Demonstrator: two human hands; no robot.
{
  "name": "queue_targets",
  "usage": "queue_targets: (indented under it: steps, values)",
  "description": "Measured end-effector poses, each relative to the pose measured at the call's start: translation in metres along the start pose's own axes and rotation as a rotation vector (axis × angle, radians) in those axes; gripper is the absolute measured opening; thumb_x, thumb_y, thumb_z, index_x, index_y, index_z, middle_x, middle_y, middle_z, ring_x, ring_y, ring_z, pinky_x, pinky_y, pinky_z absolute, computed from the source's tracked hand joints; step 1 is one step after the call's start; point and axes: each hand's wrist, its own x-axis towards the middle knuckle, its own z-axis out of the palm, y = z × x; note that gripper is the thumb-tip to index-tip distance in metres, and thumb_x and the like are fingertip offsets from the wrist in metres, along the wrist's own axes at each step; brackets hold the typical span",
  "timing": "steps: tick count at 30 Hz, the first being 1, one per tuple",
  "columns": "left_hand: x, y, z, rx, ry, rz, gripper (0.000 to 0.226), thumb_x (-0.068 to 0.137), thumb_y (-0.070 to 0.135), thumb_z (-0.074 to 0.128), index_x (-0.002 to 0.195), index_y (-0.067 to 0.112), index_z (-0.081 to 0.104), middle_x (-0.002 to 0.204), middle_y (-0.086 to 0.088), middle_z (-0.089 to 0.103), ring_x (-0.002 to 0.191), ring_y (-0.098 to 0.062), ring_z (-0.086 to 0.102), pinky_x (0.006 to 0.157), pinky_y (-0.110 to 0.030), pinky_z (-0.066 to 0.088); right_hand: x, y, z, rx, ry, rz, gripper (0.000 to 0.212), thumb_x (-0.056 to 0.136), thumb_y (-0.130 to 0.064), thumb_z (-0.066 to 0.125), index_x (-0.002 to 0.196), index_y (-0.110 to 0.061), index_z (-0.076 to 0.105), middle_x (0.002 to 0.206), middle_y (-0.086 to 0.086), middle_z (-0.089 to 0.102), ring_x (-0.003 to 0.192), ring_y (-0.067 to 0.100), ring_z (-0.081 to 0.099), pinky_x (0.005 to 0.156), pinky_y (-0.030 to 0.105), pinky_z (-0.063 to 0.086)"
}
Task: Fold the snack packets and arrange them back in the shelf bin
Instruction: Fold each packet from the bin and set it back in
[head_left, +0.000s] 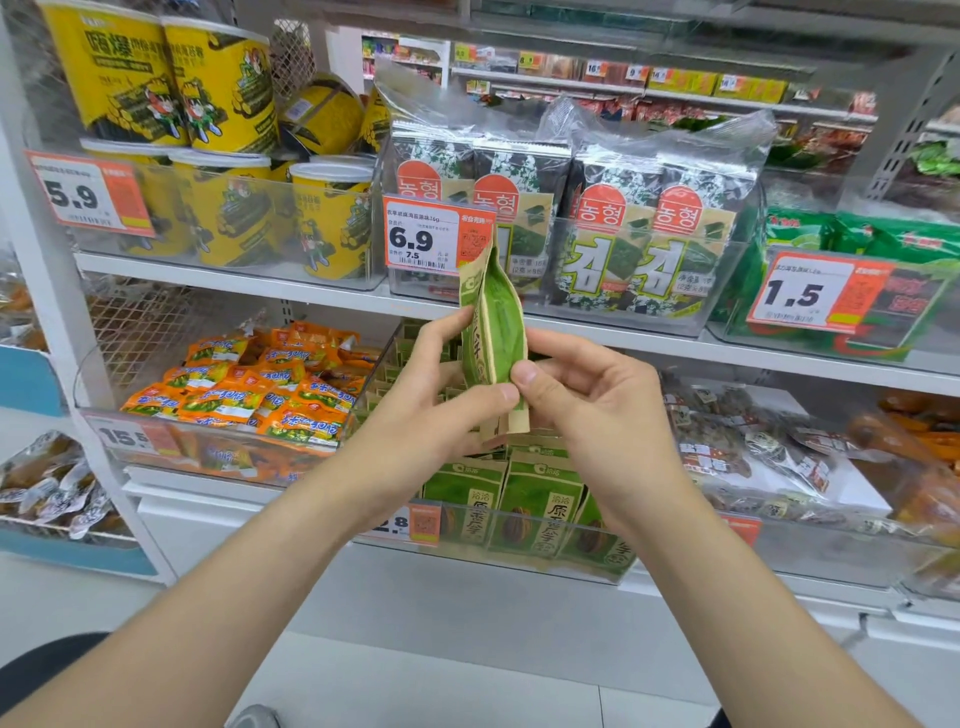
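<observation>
Several shelf boards (234, 273) fill the view, stacked with clear bins. On the upper board, yellow tubs (223, 93) stand toward the left end and seaweed packs (649, 234) sit at the middle. On the lower board, orange packets (249, 384) lie heaped at the left. The bin (519, 564) that matters sits at the middle of the lower board, with green packets (540, 509) standing inside, faces forward. The left hand (426, 400) and right hand (587, 405) meet just above that bin, both clamped on the lower end of one loose packet (493, 327), thumbs toward the camera. The loose packet stands on end with its long axis near vertical. Its top leans slightly left toward a price tag (436, 234), and its narrow edge faces the camera. The bin lies straight below the hands and a little beyond them, about equally near to each. The packet will therefore probably go down base first, once its fold is finished.
</observation>
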Motion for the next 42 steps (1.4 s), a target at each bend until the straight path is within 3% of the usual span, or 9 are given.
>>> queue_targets:
  steps: [6, 16, 19, 22, 29, 33, 36, 40, 42]
  values:
    - [0.001, 0.007, -0.009, -0.089, -0.135, 0.003, 0.064, 0.104, 0.005, 0.063, 0.158, 0.035, 0.045, 0.133, -0.019, 0.070, 0.123, -0.042, 0.068, 0.103, -0.051, 0.058, 0.002, 0.000, -0.002, 0.075, 0.013, -0.010, 0.024, 0.098, 0.001, 0.067, 0.120, -0.004, 0.075, 0.104, 0.014, 0.081, 0.091, 0.024, 0.077, 0.074, 0.032, 0.063]
    - [0.003, 0.002, 0.003, -0.084, 0.136, -0.004, 0.035, 0.104, 0.044, 0.063, 0.135, 0.028, 0.053, 0.091, 0.005, 0.072, 0.080, -0.018, 0.069, 0.067, -0.041, 0.059, -0.002, -0.001, -0.001, -0.148, -0.310, 0.115, 0.044, 0.095, 0.001, 0.070, 0.136, -0.013, 0.062, 0.080, 0.016, 0.075, 0.068, 0.027, 0.069, 0.067, 0.039, 0.059]
    - [0.002, -0.001, 0.008, 0.008, 0.140, 0.038, 0.026, 0.109, 0.045, 0.049, 0.128, 0.028, 0.048, 0.078, 0.012, 0.069, 0.067, -0.012, 0.065, 0.058, -0.032, 0.055, -0.003, -0.002, 0.003, -0.200, -0.211, 0.141, 0.016, 0.101, -0.013, 0.069, 0.117, -0.012, 0.071, 0.070, 0.014, 0.072, 0.060, 0.028, 0.069, 0.058, 0.036, 0.056]
    - [0.001, -0.004, 0.012, 0.038, 0.089, 0.012, 0.015, 0.111, 0.037, 0.051, 0.117, 0.023, 0.050, 0.077, 0.012, 0.068, 0.071, -0.008, 0.064, 0.064, -0.026, 0.052, 0.000, 0.000, 0.004, -0.223, -0.008, 0.081, 0.026, 0.104, -0.032, 0.066, 0.094, -0.010, 0.076, 0.068, 0.008, 0.072, 0.060, 0.022, 0.068, 0.055, 0.033, 0.054]
    - [0.001, -0.008, 0.010, 0.021, 0.071, -0.099, 0.020, 0.109, 0.020, 0.045, 0.095, 0.021, 0.059, 0.091, -0.006, 0.059, 0.085, -0.020, 0.056, 0.082, -0.043, 0.042, 0.002, 0.006, 0.006, -0.164, 0.014, 0.082, 0.023, 0.104, -0.008, 0.058, 0.093, -0.002, 0.077, 0.084, 0.018, 0.077, 0.072, 0.021, 0.070, 0.066, 0.036, 0.061]
    - [0.000, -0.004, 0.009, -0.113, -0.007, -0.120, 0.015, 0.104, 0.022, 0.049, 0.112, 0.017, 0.061, 0.111, -0.013, 0.061, 0.103, -0.028, 0.057, 0.085, -0.046, 0.040, 0.002, 0.002, 0.003, -0.079, -0.022, 0.149, 0.025, 0.104, -0.008, 0.057, 0.097, 0.003, 0.078, 0.085, 0.015, 0.077, 0.075, 0.021, 0.072, 0.069, 0.034, 0.061]
    - [0.000, -0.003, 0.007, -0.182, -0.036, -0.153, 0.015, 0.108, 0.021, 0.044, 0.114, 0.018, 0.058, 0.104, -0.014, 0.062, 0.085, -0.023, 0.061, 0.075, -0.042, 0.041, 0.003, 0.001, -0.002, -0.093, -0.051, 0.147, 0.023, 0.105, -0.011, 0.059, 0.103, 0.001, 0.078, 0.095, 0.020, 0.078, 0.083, 0.027, 0.072, 0.079, 0.044, 0.063]
    - [0.002, 0.006, 0.000, -0.220, -0.149, -0.233, 0.026, 0.102, 0.020, 0.047, 0.124, 0.015, 0.060, 0.098, -0.012, 0.066, 0.074, -0.020, 0.068, 0.067, -0.037, 0.056, 0.005, -0.004, -0.010, -0.265, -0.081, -0.030, 0.025, 0.106, -0.017, 0.063, 0.128, -0.022, 0.072, 0.099, 0.016, 0.069, 0.078, 0.011, 0.061, 0.065, 0.022, 0.052]
    - [0.003, 0.005, -0.002, -0.233, -0.176, -0.253, 0.039, 0.090, 0.017, 0.056, 0.127, 0.008, 0.062, 0.106, -0.019, 0.069, 0.092, -0.031, 0.070, 0.092, -0.056, 0.060, 0.007, 0.000, -0.012, -0.420, -0.124, -0.091, 0.025, 0.104, -0.026, 0.067, 0.129, -0.030, 0.071, 0.109, 0.014, 0.057, 0.082, -0.002, 0.056, 0.068, 0.015, 0.051]
